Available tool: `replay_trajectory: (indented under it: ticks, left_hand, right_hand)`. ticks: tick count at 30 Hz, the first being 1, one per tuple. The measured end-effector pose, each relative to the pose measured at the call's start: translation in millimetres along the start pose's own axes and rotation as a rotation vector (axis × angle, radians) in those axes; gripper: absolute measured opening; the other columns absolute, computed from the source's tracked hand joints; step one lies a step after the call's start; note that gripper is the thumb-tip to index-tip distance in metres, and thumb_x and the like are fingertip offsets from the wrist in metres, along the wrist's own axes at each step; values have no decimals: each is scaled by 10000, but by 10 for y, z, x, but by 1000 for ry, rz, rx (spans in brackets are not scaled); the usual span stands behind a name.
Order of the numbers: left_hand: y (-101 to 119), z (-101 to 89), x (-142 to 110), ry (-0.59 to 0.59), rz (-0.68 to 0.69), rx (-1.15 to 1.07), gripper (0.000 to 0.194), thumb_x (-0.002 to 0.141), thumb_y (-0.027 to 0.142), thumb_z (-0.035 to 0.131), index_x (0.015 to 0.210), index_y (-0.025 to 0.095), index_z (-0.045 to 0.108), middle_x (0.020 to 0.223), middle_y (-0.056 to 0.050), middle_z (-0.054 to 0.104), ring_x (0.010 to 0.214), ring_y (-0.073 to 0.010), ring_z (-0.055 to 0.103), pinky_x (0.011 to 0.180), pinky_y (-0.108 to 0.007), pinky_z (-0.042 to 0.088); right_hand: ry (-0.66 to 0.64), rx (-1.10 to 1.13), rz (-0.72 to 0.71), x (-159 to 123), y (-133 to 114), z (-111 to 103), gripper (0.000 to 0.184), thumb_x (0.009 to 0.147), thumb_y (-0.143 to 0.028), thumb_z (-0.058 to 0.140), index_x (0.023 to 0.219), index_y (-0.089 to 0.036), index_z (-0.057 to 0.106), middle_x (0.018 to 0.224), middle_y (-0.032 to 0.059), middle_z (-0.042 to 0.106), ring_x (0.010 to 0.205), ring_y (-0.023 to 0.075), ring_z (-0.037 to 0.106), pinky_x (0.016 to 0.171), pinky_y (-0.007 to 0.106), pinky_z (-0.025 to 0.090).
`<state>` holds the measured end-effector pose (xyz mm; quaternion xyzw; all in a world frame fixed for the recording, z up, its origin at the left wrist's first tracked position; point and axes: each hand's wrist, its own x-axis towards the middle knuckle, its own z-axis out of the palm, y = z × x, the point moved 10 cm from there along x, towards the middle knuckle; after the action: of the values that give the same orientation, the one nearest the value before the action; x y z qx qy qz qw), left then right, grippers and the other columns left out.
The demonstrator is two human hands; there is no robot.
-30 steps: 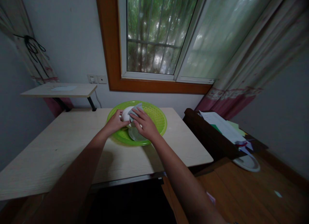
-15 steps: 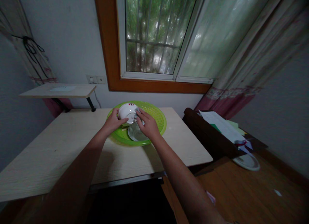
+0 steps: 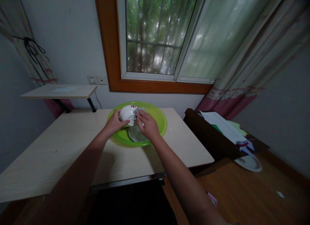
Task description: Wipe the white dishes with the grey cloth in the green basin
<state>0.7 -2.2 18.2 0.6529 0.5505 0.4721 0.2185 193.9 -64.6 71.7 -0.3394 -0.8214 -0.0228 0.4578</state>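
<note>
A porcelain bowl [image 3: 127, 113], finger-clamped in the left hand [image 3: 113, 124], is seemingly being wiped with a cloth [image 3: 136, 111] finger-pinched in the right hand [image 3: 148, 125], a translucent bowl [image 3: 136, 134] unheld at its five o'clock.

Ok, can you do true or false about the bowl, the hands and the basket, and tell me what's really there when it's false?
1. The left hand holds a white bowl. True.
2. The right hand is empty. False: it holds a grey cloth against the bowl.
3. The bowl has red marks on it. True.
4. The basket is blue. False: it is green.
5. The basket stands on the table. True.
</note>
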Motion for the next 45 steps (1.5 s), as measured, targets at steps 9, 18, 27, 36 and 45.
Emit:
replay_trajectory:
  ticks: [9,18,27,36,45]
  left_hand:
    - [-79,24,17,-35,-10,32,699,655,429,816,1215,195,468,1254,-142,620,1056,-277,671,916,-429,536]
    - [-23,155,-55,-190,15,-94,684,642,416,830,1160,215,431,1223,-126,610,979,-260,707,811,-397,575]
    - [40,172,-49,-172,129,-121,738,630,358,838,1248,223,458,1266,-124,585,1193,-299,634,949,-449,562]
    - [134,172,-83,-147,206,-72,728,663,384,825,1286,223,487,1284,-129,579,1192,-288,615,929,-430,569]
    - [232,214,-145,-199,230,75,659,666,405,787,1223,203,499,1193,-104,622,1056,-269,655,903,-416,544]
  right_hand:
    - [-33,48,281,-36,381,115,479,980,-440,553,1374,-178,628,1421,149,613,1334,284,572,1166,472,417]
    - [-69,281,297,-29,492,249,804,843,-530,740,1495,-166,442,1477,179,514,1376,304,484,1189,483,359]
    - [-17,220,212,-5,400,149,805,777,-484,823,1445,-212,465,1373,144,548,1286,307,509,1137,491,400]
    - [-86,127,152,-3,256,142,780,854,-430,756,1521,-232,404,1450,150,492,1345,305,475,1167,490,383]
    - [-157,3,-96,-10,-148,143,672,920,-386,625,1534,-218,410,1568,132,428,1458,304,380,1219,526,324]
